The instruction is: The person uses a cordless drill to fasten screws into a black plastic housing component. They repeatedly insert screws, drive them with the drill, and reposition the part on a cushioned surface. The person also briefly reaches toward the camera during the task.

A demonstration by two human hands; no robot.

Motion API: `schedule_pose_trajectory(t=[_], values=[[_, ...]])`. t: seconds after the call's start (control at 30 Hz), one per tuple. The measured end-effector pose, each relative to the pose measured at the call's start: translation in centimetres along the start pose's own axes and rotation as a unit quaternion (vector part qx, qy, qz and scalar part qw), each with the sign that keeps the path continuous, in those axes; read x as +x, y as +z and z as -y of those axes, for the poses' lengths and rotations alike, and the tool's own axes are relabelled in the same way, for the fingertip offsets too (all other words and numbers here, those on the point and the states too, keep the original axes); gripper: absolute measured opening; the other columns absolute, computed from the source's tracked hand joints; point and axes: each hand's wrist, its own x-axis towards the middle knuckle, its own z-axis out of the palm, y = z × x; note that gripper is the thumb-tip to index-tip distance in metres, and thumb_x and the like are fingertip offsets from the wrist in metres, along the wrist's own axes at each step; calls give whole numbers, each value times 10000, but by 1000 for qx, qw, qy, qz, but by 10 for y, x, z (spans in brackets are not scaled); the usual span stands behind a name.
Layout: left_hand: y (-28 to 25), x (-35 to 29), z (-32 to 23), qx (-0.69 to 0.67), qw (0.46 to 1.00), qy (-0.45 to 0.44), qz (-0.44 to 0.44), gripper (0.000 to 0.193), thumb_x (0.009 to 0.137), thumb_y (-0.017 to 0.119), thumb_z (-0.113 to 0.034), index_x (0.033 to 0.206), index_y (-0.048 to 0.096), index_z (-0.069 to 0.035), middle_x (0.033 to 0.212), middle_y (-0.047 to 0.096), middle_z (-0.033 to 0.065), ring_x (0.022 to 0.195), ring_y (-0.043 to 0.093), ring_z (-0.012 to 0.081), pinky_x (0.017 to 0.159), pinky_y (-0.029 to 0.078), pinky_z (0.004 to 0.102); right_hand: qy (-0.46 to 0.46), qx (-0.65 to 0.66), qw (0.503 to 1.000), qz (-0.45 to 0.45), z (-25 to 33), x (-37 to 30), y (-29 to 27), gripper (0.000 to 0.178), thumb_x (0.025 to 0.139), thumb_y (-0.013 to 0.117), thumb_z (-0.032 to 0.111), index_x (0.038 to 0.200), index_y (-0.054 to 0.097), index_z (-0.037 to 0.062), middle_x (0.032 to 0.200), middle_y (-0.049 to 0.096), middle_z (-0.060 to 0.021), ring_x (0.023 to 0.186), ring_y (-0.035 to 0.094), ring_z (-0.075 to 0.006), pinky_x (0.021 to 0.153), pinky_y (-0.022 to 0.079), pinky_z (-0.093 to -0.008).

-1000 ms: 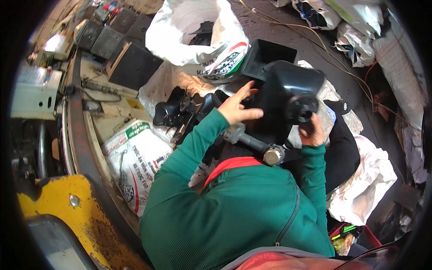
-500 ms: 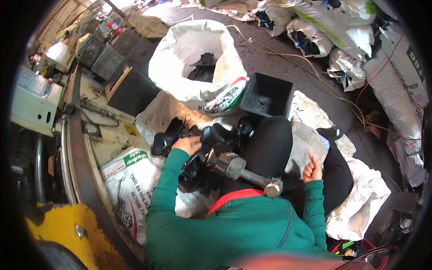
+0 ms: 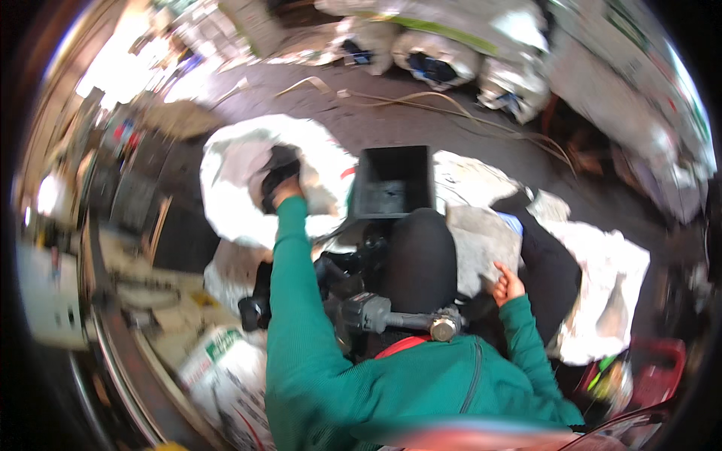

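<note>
My left hand (image 3: 286, 191) reaches over the mouth of a white woven sack (image 3: 233, 214), closed on a black moulded part (image 3: 278, 167). Motion blurs that part, so its exact kind is unclear. More black parts (image 3: 342, 264) lie heaped by my left knee, partly hidden by my left arm. Beside my right thigh, my right hand (image 3: 508, 286) holds nothing; its index finger sticks out and the others are curled. Across my lap rests a grey tool (image 3: 368, 312) with a bulky body, a shaft and a round metal end.
A black rectangular bin (image 3: 395, 214) stands right of the sack. To the left runs a metal-edged bench frame (image 3: 113, 361), with another white sack (image 3: 226, 376) against it. Stuffed sacks line the far right. A pale cable (image 3: 451, 113) crosses the floor. A red basket (image 3: 658, 376) sits lower right.
My left hand has gone from the heap of black parts up to the sack's mouth, now with a black part in it. The view has shifted; my right hand stays by my thigh.
</note>
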Motion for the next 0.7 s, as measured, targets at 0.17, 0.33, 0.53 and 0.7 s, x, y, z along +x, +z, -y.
schedule_pose_trajectory(t=[0.17, 0.33, 0.53, 0.7], values=[[-11, -2, 19, 98, 995, 21, -29, 360, 931, 415, -321, 1178, 631, -173, 1251, 595, 113, 1117, 590, 283, 983, 450, 400, -129, -106, 984, 58, 42, -48, 9, 296, 931, 571, 274, 1116, 645, 56, 547, 288, 96, 436, 251, -31, 398, 169, -228], [-47, -18, 21, -43, 988, -12, -150, 408, 872, 572, -436, 1104, 680, -119, 1151, 655, 112, 1019, 639, 243, 890, 503, 346, -467, -157, 857, -150, 132, -111, -21, 267, 914, 601, 279, 1005, 700, 48, 535, 411, 77, 433, 305, -28, 412, 217, -216], [-28, 3, 40, -203, 952, -75, -217, 416, 859, 589, -455, 1101, 684, -131, 1119, 670, 97, 993, 646, 243, 874, 508, 342, -530, -2, 775, -344, 186, -157, -177, 222, 895, 610, 235, 978, 725, 65, 618, 438, 88, 563, 368, -20, 498, 273, -197], [-71, -33, 74, -380, 871, -98, -297, 423, 847, 604, -470, 1099, 687, -141, 1093, 681, 84, 971, 652, 243, 861, 512, 339, -390, -375, 755, -371, 130, -82, -301, 348, 873, 601, 325, 1070, 679, 50, 1015, 687, -139, 948, 625, -237, 865, 464, -350]])
